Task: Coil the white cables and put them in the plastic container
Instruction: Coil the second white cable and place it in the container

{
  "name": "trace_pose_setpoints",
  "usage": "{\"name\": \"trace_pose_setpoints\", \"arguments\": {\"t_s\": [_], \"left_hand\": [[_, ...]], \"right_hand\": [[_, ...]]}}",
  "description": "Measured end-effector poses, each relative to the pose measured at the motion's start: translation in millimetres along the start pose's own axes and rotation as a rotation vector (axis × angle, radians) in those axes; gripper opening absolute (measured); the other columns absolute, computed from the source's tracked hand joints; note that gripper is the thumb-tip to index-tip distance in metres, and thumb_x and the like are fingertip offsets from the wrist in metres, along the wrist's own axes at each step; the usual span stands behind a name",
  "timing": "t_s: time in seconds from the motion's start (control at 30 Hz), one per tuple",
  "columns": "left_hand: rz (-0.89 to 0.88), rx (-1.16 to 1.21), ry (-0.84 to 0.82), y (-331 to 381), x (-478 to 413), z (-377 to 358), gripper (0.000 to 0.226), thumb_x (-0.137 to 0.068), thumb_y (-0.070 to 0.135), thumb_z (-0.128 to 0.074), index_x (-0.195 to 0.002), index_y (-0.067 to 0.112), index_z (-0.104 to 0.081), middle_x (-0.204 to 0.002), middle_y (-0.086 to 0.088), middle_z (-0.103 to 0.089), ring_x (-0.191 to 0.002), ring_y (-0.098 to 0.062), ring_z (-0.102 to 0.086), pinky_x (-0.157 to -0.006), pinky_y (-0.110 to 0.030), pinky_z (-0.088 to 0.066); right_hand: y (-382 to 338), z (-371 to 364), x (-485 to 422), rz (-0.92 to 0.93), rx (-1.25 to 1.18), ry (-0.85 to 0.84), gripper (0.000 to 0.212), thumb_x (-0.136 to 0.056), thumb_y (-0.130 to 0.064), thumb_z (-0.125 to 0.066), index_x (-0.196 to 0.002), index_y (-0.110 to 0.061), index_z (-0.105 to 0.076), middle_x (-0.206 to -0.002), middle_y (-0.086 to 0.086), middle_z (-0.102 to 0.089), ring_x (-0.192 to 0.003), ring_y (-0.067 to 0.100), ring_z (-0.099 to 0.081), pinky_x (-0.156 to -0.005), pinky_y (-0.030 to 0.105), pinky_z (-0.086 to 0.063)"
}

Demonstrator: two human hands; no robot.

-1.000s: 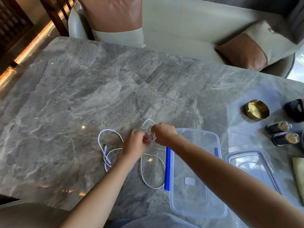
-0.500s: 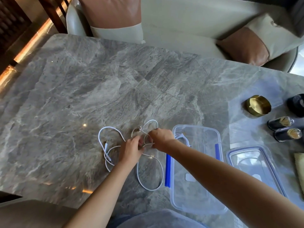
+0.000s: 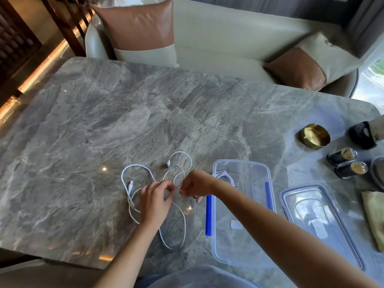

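Pinching the white cable (image 3: pixel 180 151) with both hands just above the grey marble bench (image 3: pixel 104 121): left hand (image 3: pixel 154 202) with thumb and forefinger closed on a strand, right hand (image 3: pixel 197 185) just to its right, fingers (image 3: pixel 182 191) curled and nipped on the same cable. Sprawls elsewhere in loose loops on the bench, one loop on the far side of the hands, one to the left with a plug end (image 3: pixel 130 185) lying inside it, one long loop nearer, passing under the left wrist. Lies just left of the clear plastic container (image 3: pixel 214 246), open-topped, with blue clips (image 3: pixel 208 215) on its long sides. Already holds a second white cable (image 3: pixel 225 176), bundled in the far left corner. Just beside it on the right, the clear lid (image 3: pixel 282 196), flat on the bench. Farther right, a brass dish (image 3: pixel 313 135) and two dark jars (image 3: pixel 342 155), well apart from the cable. Beyond the far edge, a pale sofa (image 3: pixel 218 38) with tan-and-cream cushions (image 3: pixel 141 28).
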State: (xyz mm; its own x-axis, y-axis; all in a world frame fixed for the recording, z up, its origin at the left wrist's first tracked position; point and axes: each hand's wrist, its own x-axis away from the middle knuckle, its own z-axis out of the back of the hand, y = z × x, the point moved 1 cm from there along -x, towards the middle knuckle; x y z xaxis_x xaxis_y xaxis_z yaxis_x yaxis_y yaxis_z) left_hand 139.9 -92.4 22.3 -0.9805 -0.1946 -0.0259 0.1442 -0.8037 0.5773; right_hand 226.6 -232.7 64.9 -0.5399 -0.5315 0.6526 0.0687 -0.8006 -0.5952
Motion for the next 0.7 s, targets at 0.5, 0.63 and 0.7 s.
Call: {"name": "trace_pose_setpoints", "arguments": {"t_s": [0.5,0.63,0.7], "left_hand": [[0.103,0.280,-0.170,16,-8,19,0.013,-0.075,0.016,-0.072,-0.083,0.027,-0.072,-0.078,0.008,-0.075,-0.075,-0.007,-0.069,-0.075,-0.030,-0.053],[0.138,0.610,-0.226,31,-4,19,0.031,-0.078,0.006,-0.069,-0.079,0.037,-0.067,-0.079,0.012,-0.071,-0.074,0.001,-0.065,-0.073,-0.015,-0.048],[0.163,0.735,-0.246,37,-3,21,0.026,-0.079,0.006,-0.069,-0.087,0.031,-0.067,-0.088,0.006,-0.072,-0.080,-0.005,-0.065,-0.077,-0.016,-0.048]], "right_hand": [[13,18,41,0.244,-1.130,0.083,0.010,-0.088,-0.007,-0.059,-0.083,-0.014,-0.063,-0.067,0.001,-0.066,-0.060,0.007,-0.063,-0.064,0.020,-0.056],[15,18,45,0.247,-1.076,0.151,0.015,-0.087,-0.001,-0.060,-0.082,-0.015,-0.060,-0.080,0.003,-0.071,-0.069,0.009,-0.069,-0.066,0.023,-0.058],[14,19,47,0.250,-1.060,0.189,0.015,-0.087,0.000,-0.060,-0.082,-0.014,-0.057,-0.081,0.000,-0.073,-0.069,0.007,-0.070,-0.058,0.019,-0.056]]}}
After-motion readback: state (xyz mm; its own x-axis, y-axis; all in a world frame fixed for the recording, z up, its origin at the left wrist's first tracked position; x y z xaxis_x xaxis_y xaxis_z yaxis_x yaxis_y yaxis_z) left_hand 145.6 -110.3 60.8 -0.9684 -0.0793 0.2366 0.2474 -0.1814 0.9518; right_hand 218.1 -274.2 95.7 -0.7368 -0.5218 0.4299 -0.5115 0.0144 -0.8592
